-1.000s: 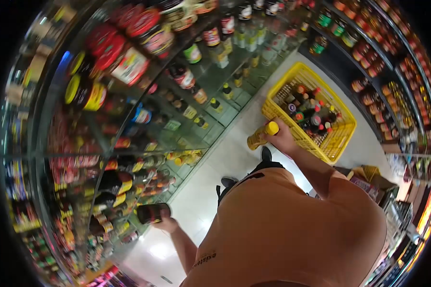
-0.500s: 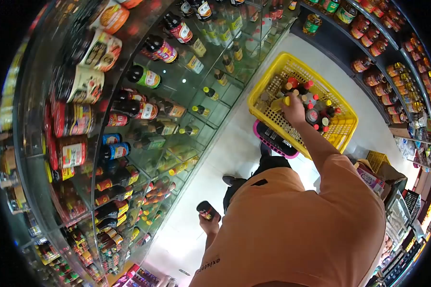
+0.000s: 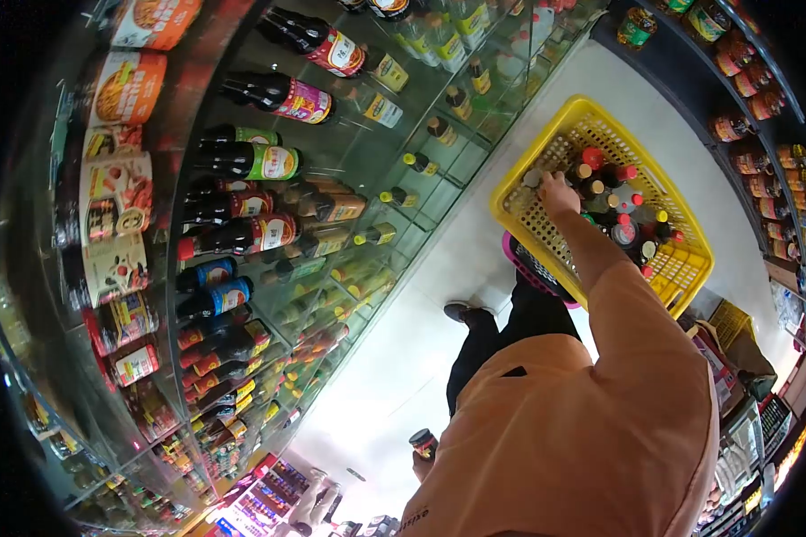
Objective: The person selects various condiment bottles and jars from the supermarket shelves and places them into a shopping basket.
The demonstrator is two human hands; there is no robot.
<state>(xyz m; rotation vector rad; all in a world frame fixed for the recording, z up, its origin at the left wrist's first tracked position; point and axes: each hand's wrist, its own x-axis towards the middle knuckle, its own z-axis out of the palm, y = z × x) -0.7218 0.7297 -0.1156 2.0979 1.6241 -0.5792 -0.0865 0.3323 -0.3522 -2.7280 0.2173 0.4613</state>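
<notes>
My right hand [image 3: 560,195] reaches down into the yellow plastic basket [image 3: 697,268], its fingers curled beside a clear bottle [image 3: 533,177] at the left end. Whatever those fingers grip is hidden under the hand. Several bottles with red caps [image 3: 593,158] stand close together just right of it, mostly dark or clear ones. Low at my side, my left hand [image 3: 423,467] is wrapped round a small dark jar [image 3: 424,442] with a black lid. Part of that hand is covered by my shirt.
Glass shelves [image 3: 394,259] with sauce bottles and jars run along the left. Dark shelves at the right carry bottles of oil [image 3: 637,29]. A pink-rimmed basket [image 3: 513,251] is on the floor beside the yellow one. Boxes [image 3: 721,367] stand at the right.
My right hand has shifted left within the basket, and the yellow-capped bottle it held no longer shows. My left hand with the jar has dropped lower. The whole view has shifted.
</notes>
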